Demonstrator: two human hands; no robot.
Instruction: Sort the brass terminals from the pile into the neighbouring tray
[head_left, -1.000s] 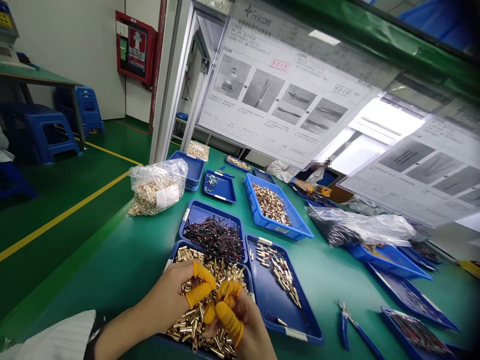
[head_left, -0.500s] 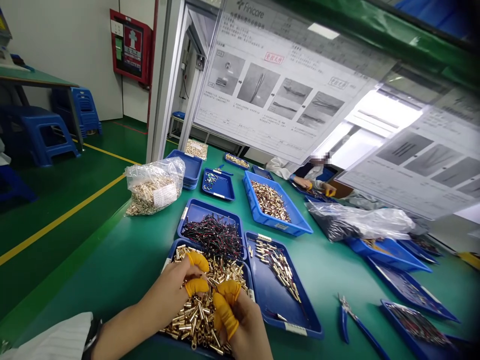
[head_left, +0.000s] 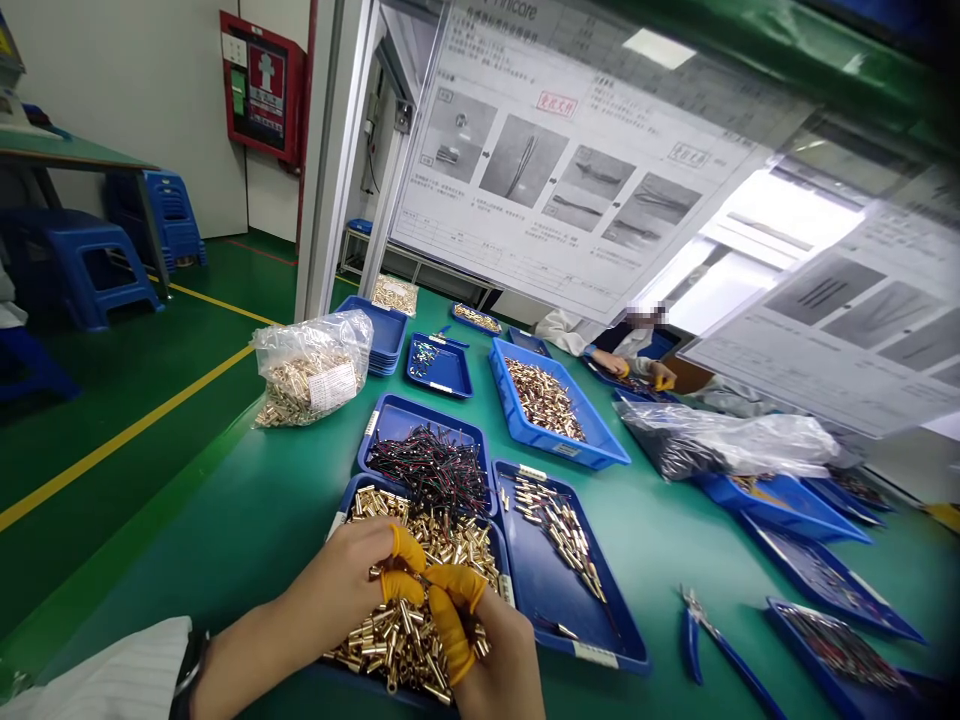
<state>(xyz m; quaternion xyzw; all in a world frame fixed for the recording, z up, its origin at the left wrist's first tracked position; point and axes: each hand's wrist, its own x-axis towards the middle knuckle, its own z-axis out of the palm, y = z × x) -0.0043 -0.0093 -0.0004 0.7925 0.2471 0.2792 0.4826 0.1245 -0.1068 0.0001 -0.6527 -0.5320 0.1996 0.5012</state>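
Observation:
My left hand (head_left: 367, 570) and my right hand (head_left: 484, 630), with yellow finger cots on thumbs and forefingers, meet over a blue tray (head_left: 504, 560) heaped with brass sleeves (head_left: 397, 640). Both hands are closed in a pinch, their fingertips almost touching. Something thin and dark shows between them, too small to name. Just behind stands a tray of short black and red wire leads (head_left: 427, 465). To the right, a blue tray (head_left: 540, 600) holds brass-tipped wire leads (head_left: 562, 530) lying in a loose row.
Blue-handled pliers (head_left: 701, 630) lie at the right. A bag of brass parts (head_left: 311, 380) stands at the left edge. Farther back is a deep blue bin (head_left: 607, 455) of brass pieces. Across the table, a co-worker's hands (head_left: 611, 362) are over a tray. Instruction sheets (head_left: 555, 170) hang above.
My hands have come closer together, the right thumb and forefinger now meeting the left fingertips. The view has shifted slightly.

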